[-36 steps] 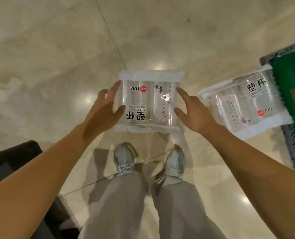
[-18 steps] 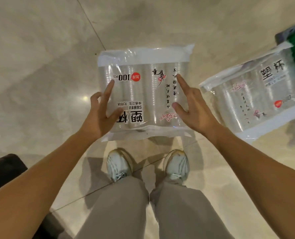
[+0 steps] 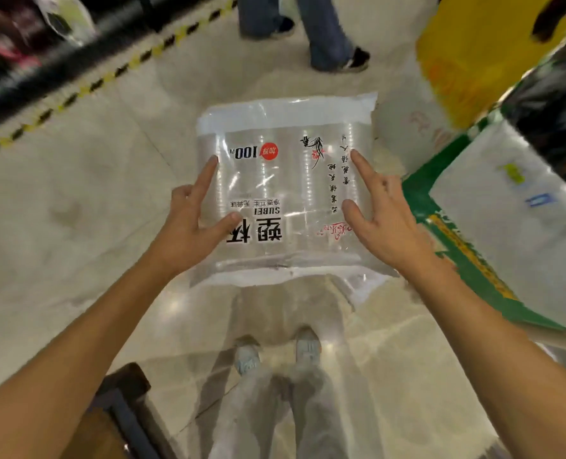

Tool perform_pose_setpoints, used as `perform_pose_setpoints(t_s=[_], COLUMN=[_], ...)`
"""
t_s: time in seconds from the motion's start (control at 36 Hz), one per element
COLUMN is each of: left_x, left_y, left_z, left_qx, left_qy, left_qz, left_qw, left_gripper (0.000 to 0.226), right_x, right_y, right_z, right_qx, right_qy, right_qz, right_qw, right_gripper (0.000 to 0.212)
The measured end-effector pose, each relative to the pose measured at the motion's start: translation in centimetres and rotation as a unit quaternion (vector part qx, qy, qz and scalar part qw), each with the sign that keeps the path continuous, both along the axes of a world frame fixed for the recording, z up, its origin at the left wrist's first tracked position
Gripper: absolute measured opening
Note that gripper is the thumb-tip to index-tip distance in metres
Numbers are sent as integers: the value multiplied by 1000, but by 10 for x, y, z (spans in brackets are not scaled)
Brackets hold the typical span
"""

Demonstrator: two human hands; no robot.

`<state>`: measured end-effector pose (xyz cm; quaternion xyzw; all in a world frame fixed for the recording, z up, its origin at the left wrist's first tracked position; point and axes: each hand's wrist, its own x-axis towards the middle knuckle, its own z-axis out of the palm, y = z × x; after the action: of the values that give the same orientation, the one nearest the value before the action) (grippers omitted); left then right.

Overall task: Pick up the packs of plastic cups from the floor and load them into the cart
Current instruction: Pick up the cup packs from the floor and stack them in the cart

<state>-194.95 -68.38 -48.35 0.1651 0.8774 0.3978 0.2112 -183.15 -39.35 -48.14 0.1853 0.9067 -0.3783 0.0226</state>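
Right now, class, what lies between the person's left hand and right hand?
The pack of plastic cups fills that stretch: the left hand holds one side edge, the right hand the other. The head view shows it.

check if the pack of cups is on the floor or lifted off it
Lifted: the left hand and right hand hold the pack of cups in the air above the shoes.

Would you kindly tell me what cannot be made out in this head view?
All in the head view:
- Most fingers of the left hand and right hand: hidden beneath the pack of cups.
- Cart: cut off by the right edge, motion-blurred; its load unclear.
- Bystander's legs: body cut off by the top edge.
- Shelf goods, upper left: blurred.
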Motion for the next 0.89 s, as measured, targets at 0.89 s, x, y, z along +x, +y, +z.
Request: perform_pose_setpoints(t_s=[0.89], left_x=[244], left_y=[219], left_z=[434], left_qx=[97], left_qy=[97], left_qz=[-560], left_qw=[817], left_gripper=[85], right_x=[454], right_y=[-45], right_z=[432], right_qx=[102], right_qy=[82], right_qz=[-499], right_qw=[857], right_gripper=[59])
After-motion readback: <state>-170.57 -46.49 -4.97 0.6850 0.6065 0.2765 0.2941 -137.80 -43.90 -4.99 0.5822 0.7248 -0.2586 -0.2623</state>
